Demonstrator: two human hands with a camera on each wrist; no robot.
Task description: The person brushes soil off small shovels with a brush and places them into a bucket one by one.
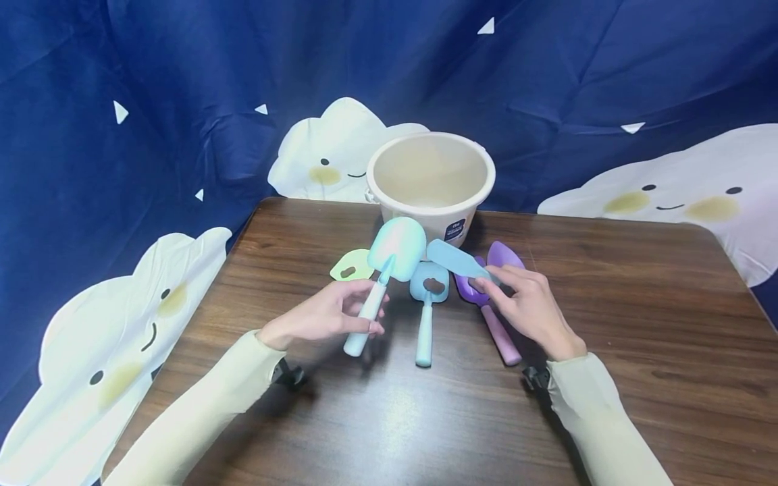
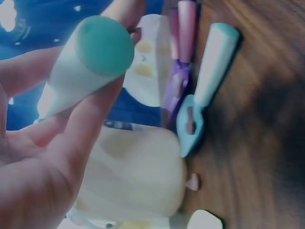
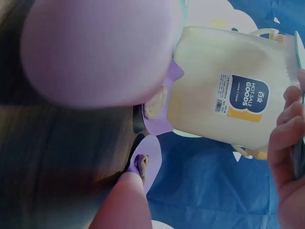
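My left hand point(image 1: 331, 310) grips the pale handle of a mint sand shovel point(image 1: 398, 246), its blade raised above the table. In the left wrist view the shovel's green handle end point(image 2: 105, 45) faces the camera. My right hand point(image 1: 529, 304) holds a blue sand shovel point(image 1: 456, 258) at the blade's right end; the hand hides the rest of it. Between the hands lies another blue shovel point(image 1: 424, 331) with a hole in its blade. A purple shovel point(image 1: 501, 334) with a pink handle lies below the right hand, and a second purple blade point(image 1: 504, 255) shows behind it.
Behind the shovels stands a cream bucket point(image 1: 431, 206) with a dark label, near the table's back edge. A light green blade point(image 1: 354, 264) with a hole lies left of the raised shovel. The brown wooden table point(image 1: 638, 337) meets a blue cloud-print curtain point(image 1: 547, 88).
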